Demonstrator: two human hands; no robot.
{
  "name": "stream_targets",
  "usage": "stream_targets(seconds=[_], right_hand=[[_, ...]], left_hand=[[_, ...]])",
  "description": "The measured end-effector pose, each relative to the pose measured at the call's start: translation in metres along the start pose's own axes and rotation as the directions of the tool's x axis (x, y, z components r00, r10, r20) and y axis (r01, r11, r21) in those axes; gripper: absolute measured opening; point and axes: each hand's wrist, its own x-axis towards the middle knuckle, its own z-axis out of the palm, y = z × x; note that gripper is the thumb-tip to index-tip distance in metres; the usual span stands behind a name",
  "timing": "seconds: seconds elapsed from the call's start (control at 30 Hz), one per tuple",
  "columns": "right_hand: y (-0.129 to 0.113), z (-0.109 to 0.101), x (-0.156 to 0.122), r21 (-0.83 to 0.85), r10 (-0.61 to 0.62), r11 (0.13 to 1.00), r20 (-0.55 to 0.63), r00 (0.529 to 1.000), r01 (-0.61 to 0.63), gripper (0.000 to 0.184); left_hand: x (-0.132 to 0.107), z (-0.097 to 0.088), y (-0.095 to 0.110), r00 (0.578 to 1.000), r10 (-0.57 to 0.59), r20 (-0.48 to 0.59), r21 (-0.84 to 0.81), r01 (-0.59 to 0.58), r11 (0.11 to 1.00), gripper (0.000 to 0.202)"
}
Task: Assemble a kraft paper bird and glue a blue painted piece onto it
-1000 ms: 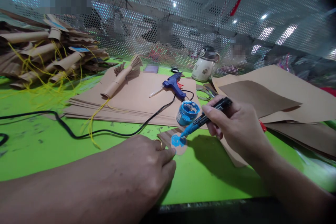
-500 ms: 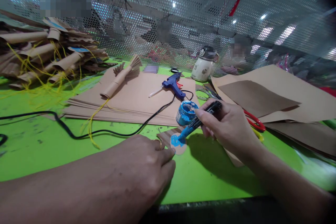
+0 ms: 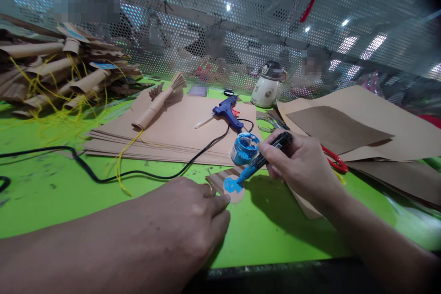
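The round paper piece [image 3: 234, 190] lies on the green table [image 3: 282, 239] just in front of the paint jar [image 3: 240, 155], on the person's side of it, with wet-looking blue paint on its upper part. It seems very light and thin, probably easy to bend or to slide, and the paint may smear, so the bare lower edge looks the safest place for holding. The left hand [image 3: 191, 211], in front and left of the jar, puts a fingertip at this edge; whether it also pinches the paper, I cannot tell. The right hand [image 3: 301, 161], to the right of the jar, grasps a black marker [image 3: 261, 158], whose blue-covered end meets the paper; this slim, stiff body is best held higher, where it is less painted. The open jar is close beside the marker and could be knocked. Behind the jar, a blue glue gun [image 3: 225, 109] rests on a stack of brown sheets [image 3: 186, 135], and its black cord [image 3: 172, 177] runs to the left. Red handles [image 3: 341, 164] are right of the jar, beyond the right hand.
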Motion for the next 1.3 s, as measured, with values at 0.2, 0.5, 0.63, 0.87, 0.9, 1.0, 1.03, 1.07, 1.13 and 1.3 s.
stream_targets(seconds=[0.2, 0.5, 0.63, 0.87, 0.9, 1.0, 1.03, 1.07, 1.13, 1.3], right_hand=[[-0.004, 0.002, -0.002, 0.037, 0.004, 0.999, -0.055, 0.998, -0.002, 0.020], [0.003, 0.004, -0.001, 0.053, -0.080, 0.995, -0.023, 0.997, 0.081, 0.021], [0.004, 0.003, -0.002, -0.020, -0.117, 0.993, -0.026, 0.993, 0.116, 0.020], [-0.001, -0.001, 0.000, -0.082, -0.115, 0.990, -0.027, 0.993, 0.112, 0.019], [-0.002, -0.001, -0.001, -0.085, -0.117, 0.990, -0.028, 0.993, 0.114, 0.019], [-0.005, -0.003, -0.003, -0.043, -0.114, 0.993, -0.050, 0.992, 0.112, 0.020], [-0.007, -0.004, -0.004, -0.013, -0.106, 0.994, -0.059, 0.993, 0.105, 0.020], [-0.008, -0.004, -0.005, 0.019, -0.089, 0.996, -0.071, 0.993, 0.091, 0.019], [-0.010, -0.005, -0.006, 0.073, -0.056, 0.995, -0.094, 0.994, 0.063, 0.019], [-0.009, -0.005, -0.006, 0.144, -0.074, 0.986, -0.092, 0.993, 0.087, 0.019]], left_hand=[[0.000, 0.001, 0.001, 1.000, 0.004, -0.001, 0.011, -0.004, 1.000, 0.032], [0.000, 0.000, 0.000, 1.000, 0.005, 0.014, 0.007, -0.005, 1.000, 0.024], [0.001, -0.001, 0.002, 0.999, -0.006, 0.038, 0.015, 0.006, 1.000, 0.023], [0.001, 0.002, 0.009, 0.998, -0.008, 0.061, 0.057, 0.005, 0.998, 0.018], [0.000, 0.003, 0.010, 0.998, -0.007, 0.062, 0.062, 0.003, 0.998, 0.018], [-0.002, 0.005, 0.011, 0.999, 0.002, 0.041, 0.069, -0.004, 0.998, 0.016], [-0.003, 0.006, 0.011, 1.000, 0.008, 0.031, 0.074, -0.010, 0.997, 0.014], [-0.004, 0.007, 0.011, 1.000, 0.016, 0.021, 0.080, -0.018, 0.997, 0.012], [-0.006, 0.008, 0.011, 0.999, 0.030, 0.014, 0.097, -0.032, 0.995, 0.010], [-0.007, 0.008, 0.012, 0.998, 0.057, 0.039, 0.110, -0.061, 0.992, 0.016]])
